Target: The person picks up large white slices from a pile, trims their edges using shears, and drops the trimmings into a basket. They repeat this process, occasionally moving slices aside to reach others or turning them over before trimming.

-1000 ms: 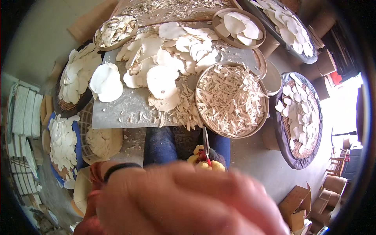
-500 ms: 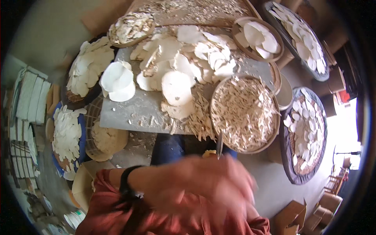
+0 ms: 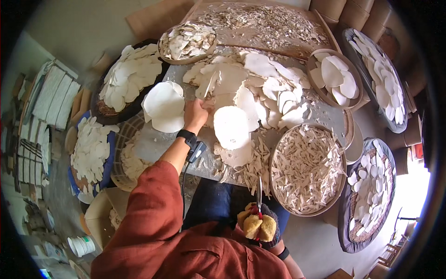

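Note:
My left hand (image 3: pixel 195 114) reaches across the grey table (image 3: pixel 160 142), fingers closed at the left edge of a heap of thin pale slices (image 3: pixel 227 76); it seems to pinch one, though the fingertips are partly hidden. Left of it lies a small stack of round white slices (image 3: pixel 163 107). In my lap, my right hand (image 3: pixel 274 228), in a dark glove, grips scissors (image 3: pixel 259 188) with yellow padded handles and blades pointing away. Right of the heap's front, a bright round slice (image 3: pixel 231 128) overlaps another slice. Beside the scissors stands a round tray of cut strips (image 3: pixel 306 169).
A round tray of chips (image 3: pixel 188 43) and one of round slices (image 3: pixel 334 79) sit at the table's back corners. Large trays of slices (image 3: pixel 130 79) stand left and right (image 3: pixel 371 186). A wicker basket (image 3: pixel 125 153) and cardboard box (image 3: pixel 104 207) are low at left.
My left hand, blurred over my lap before, has moved forward to the slices on the table. The scissors and right hand now show in my lap. The view has shifted.

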`<state>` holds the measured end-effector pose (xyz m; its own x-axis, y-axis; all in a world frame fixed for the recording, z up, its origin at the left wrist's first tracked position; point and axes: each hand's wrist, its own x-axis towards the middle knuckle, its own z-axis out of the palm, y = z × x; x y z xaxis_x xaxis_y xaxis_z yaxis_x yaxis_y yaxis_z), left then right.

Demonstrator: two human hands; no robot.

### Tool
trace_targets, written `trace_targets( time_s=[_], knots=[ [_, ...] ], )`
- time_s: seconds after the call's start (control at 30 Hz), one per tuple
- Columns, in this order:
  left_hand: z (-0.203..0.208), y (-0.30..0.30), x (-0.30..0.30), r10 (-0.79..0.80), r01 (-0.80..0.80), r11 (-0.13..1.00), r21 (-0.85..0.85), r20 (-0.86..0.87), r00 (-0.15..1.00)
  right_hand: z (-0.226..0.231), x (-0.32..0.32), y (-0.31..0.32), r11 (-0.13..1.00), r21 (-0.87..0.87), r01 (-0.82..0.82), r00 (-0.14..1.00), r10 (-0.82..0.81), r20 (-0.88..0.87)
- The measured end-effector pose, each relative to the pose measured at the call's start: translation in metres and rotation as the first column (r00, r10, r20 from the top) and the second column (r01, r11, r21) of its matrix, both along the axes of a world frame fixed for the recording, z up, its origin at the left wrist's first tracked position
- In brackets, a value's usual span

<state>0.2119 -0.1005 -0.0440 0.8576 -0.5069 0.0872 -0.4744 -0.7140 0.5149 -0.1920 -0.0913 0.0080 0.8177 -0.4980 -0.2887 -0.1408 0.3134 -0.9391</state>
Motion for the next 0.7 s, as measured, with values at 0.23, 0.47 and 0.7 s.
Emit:
trace_targets(
  time_s=[0.23,0.47,0.7],
  knots=[
    [0.001,0.016,0.010,-0.071,0.051,0.950,-0.309,-0.054,0.996,-0.039,-0.002,0.005,0.647,0.751,0.130,0.988,-0.149,-0.042],
    [0.047,0.037,0.005,-0.346,-0.271,0.775,-0.571,-0.742,0.574,-0.014,0.002,0.002,0.993,0.034,-0.109,0.994,0.110,-0.026],
    [0.085,0.033,-0.098,-0.536,-0.245,0.740,-0.627,-0.769,0.348,-0.073,0.021,0.001,0.674,0.661,-0.330,0.768,-0.215,0.603]
  ],
)
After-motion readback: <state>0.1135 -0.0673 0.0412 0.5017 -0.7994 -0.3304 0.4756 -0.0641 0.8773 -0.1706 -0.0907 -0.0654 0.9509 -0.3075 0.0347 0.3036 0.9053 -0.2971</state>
